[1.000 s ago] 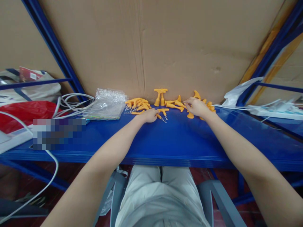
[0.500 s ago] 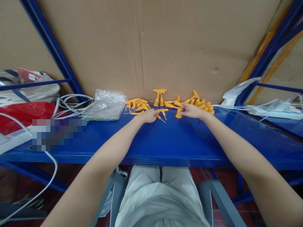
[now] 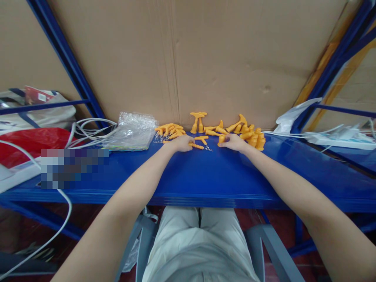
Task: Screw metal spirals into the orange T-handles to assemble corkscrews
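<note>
My left hand [image 3: 183, 143] is closed around the yellow handle of a corkscrew [image 3: 197, 146], its metal spiral pointing right, low over the blue tabletop. Just behind it lies another T-handled corkscrew [image 3: 201, 138]. My right hand [image 3: 235, 142] pinches a short yellow corkscrew sleeve [image 3: 221, 140] with a flared base. A pile of corkscrews with bare spirals [image 3: 169, 129] lies behind my left hand. Two assembled corkscrews [image 3: 194, 122] stand upright at the back. Several yellow sleeves [image 3: 255, 137] are heaped beyond my right hand.
Clear plastic bags [image 3: 133, 131] lie left of the corkscrews, near white cables [image 3: 94, 124] and a red bag [image 3: 44, 140]. A cardboard wall [image 3: 229, 58] closes off the back. Blue metal posts [image 3: 63, 58] frame the blue table [image 3: 188, 176]. White plastic packaging [image 3: 337, 137] sits at right.
My right hand has closed on the sleeve and drawn it slightly left. The corkscrew in my left hand has turned, its spiral now pointing more to the right.
</note>
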A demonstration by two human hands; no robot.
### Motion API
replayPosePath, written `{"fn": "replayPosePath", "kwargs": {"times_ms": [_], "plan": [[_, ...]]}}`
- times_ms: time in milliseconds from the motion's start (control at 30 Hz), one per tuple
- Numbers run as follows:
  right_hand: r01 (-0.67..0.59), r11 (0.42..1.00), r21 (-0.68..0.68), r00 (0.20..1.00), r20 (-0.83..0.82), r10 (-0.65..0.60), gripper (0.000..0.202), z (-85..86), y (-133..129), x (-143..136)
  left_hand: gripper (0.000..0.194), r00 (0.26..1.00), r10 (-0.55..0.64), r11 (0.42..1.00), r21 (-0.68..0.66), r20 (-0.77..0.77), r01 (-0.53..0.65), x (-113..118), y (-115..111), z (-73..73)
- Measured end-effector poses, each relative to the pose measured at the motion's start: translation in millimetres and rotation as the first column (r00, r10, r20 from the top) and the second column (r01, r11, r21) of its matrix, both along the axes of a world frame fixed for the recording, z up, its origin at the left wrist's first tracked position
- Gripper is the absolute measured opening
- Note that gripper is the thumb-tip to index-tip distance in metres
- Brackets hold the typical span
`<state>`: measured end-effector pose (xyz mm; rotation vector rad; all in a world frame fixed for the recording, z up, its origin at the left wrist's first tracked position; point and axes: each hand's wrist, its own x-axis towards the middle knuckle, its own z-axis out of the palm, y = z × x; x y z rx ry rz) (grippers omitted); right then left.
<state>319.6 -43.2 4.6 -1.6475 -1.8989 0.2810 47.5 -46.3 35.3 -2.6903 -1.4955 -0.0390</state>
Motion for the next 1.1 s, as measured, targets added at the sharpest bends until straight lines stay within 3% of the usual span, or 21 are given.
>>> {"fn": "replayPosePath", "kwargs": {"times_ms": [133, 300, 533, 933, 1100], "plan": [[0.056, 0.995, 0.08, 0.974, 0.216, -0.072, 0.02, 10.5, -10, -3, 0.036, 0.998, -0.019, 0.999, 0.035, 0.062, 0.016, 2, -2, -0.3], [-0.096, 0.98, 0.176, 0.915, 0.403, 0.017, 0.023, 17.5, -16, -3, 0.034, 0.991, -0.032, 0.997, 0.071, 0.13, 0.023, 3, -6, 2.0], [-0.179, 0.971, 0.159, 0.905, 0.415, 0.099, 0.019, 18.4, -20, -8, 0.034, 0.995, 0.003, 0.997, 0.072, 0.099, -0.01, 3, -6, 2.2], [-0.149, 0.979, 0.138, 0.911, 0.404, 0.082, 0.022, 16.1, -14, 0, 0.037, 0.994, 0.068, 0.993, 0.093, 0.08, -0.076, 1, -3, 0.5], [-0.245, 0.957, 0.156, 0.911, 0.376, 0.172, 0.022, 11.6, -10, 0, 0.035, 0.993, 0.086, 0.991, 0.091, 0.081, -0.093, 1, -2, -2.0]]}}
